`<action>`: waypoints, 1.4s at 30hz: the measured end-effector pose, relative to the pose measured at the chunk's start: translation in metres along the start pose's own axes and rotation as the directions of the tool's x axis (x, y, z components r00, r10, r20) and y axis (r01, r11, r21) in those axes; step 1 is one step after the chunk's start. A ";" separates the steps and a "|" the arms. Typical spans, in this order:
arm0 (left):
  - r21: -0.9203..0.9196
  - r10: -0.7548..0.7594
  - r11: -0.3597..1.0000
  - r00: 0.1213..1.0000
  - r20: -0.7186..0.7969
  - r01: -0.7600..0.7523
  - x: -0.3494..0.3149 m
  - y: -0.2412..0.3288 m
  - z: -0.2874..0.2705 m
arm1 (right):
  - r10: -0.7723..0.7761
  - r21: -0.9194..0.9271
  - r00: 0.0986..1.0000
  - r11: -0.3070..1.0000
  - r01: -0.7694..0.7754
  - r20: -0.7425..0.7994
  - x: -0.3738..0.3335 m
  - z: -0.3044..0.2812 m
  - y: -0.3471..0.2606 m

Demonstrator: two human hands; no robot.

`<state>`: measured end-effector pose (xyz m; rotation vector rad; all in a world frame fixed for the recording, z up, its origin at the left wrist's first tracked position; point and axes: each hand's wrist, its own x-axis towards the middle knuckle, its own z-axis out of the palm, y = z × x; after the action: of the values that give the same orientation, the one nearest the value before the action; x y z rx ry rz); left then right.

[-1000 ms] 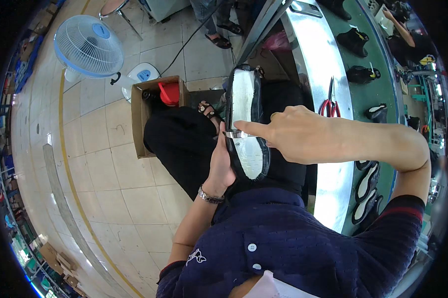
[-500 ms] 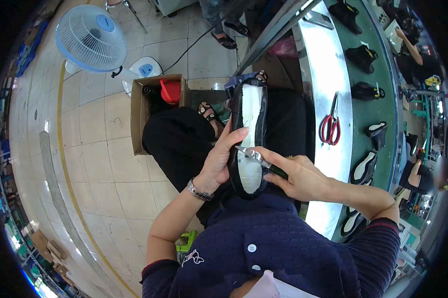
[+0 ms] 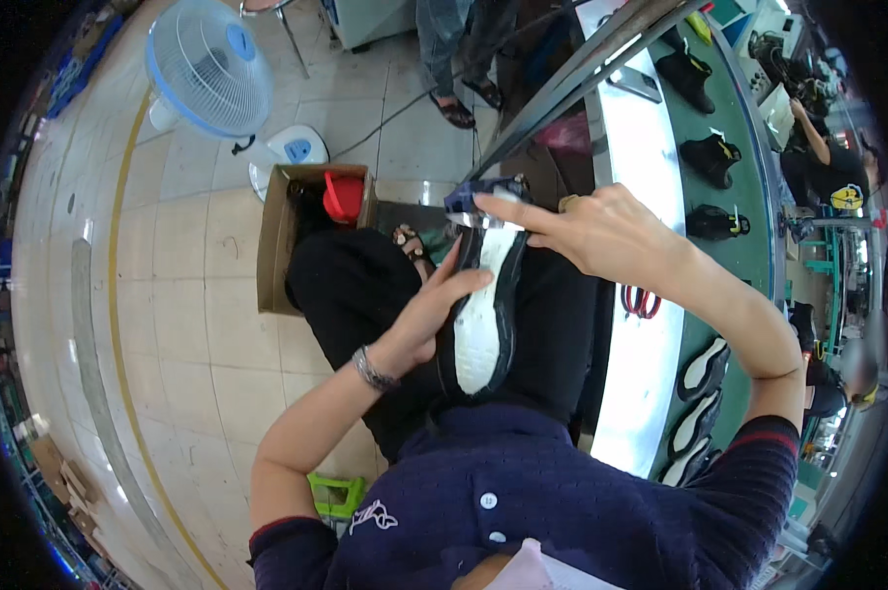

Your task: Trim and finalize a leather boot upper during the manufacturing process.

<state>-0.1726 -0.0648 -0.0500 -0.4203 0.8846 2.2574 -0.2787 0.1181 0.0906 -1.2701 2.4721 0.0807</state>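
Note:
My left hand (image 3: 429, 320) grips a black shoe (image 3: 508, 324) by its side, sole up, thumb on the pale bottom. The shoe lies lengthwise above my lap, its rounded near end close to my shirt. At its far end, my right hand (image 3: 601, 231) is closed, one finger stretched across the shoe. Below that finger shows bright metal, seemingly the head of the pincers (image 3: 478, 221); their handle is mostly hidden in the hand.
To the right, a metal ledge (image 3: 641, 364) holds scissors (image 3: 641, 301) and a phone (image 3: 636, 84). Beyond it, several shoes stand on a green surface (image 3: 744, 285). An open carton (image 3: 272, 246) with a red container (image 3: 343, 197) and a fan (image 3: 208, 69) are at far left. A slanting metal bar (image 3: 572, 84) stands ahead.
My right hand has moved from the near half of the shoe to its far end, away from me. My left hand still holds the shoe. The whole view has shifted slightly.

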 end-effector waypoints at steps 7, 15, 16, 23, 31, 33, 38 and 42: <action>-0.026 -0.039 0.999 0.999 0.022 0.040 -0.001 0.005 0.000 | 0.097 0.106 0.993 0.989 -0.103 0.064 -0.008 0.027 -0.018; 0.064 -0.122 0.991 0.992 0.042 0.119 -0.007 0.010 -0.003 | 0.090 0.214 0.995 0.972 -0.097 0.040 -0.017 0.039 -0.035; 0.075 -0.111 0.991 0.993 0.045 0.107 -0.009 0.010 -0.004 | 0.100 0.106 0.981 0.987 -0.118 0.165 -0.014 0.028 -0.036; 0.094 -0.115 0.990 0.986 0.122 0.104 -0.015 -0.002 -0.015 | 0.040 0.262 0.997 0.965 -0.022 -0.060 -0.023 0.045 -0.044; -0.231 0.115 0.968 0.992 0.043 -0.102 -0.033 -0.042 -0.002 | 0.077 0.231 0.997 0.970 -0.082 0.027 -0.023 0.055 -0.043; -0.052 0.211 0.975 0.974 -0.086 -0.216 -0.032 -0.044 0.004 | 0.053 0.183 0.999 0.982 -0.051 -0.006 -0.024 0.047 -0.047; -0.036 0.124 0.991 0.978 -0.170 -0.132 -0.039 -0.046 0.001 | -0.129 0.290 0.925 0.926 0.241 -0.356 -0.028 0.034 -0.067; 0.063 0.024 0.998 0.999 0.035 -0.027 -0.037 -0.044 -0.011 | -0.046 0.134 0.997 0.990 0.037 0.063 -0.025 0.047 -0.063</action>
<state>-0.1145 -0.0657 -0.0605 -0.3423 0.9455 2.2466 -0.2019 0.1098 0.0624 -1.2417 2.3520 -0.0517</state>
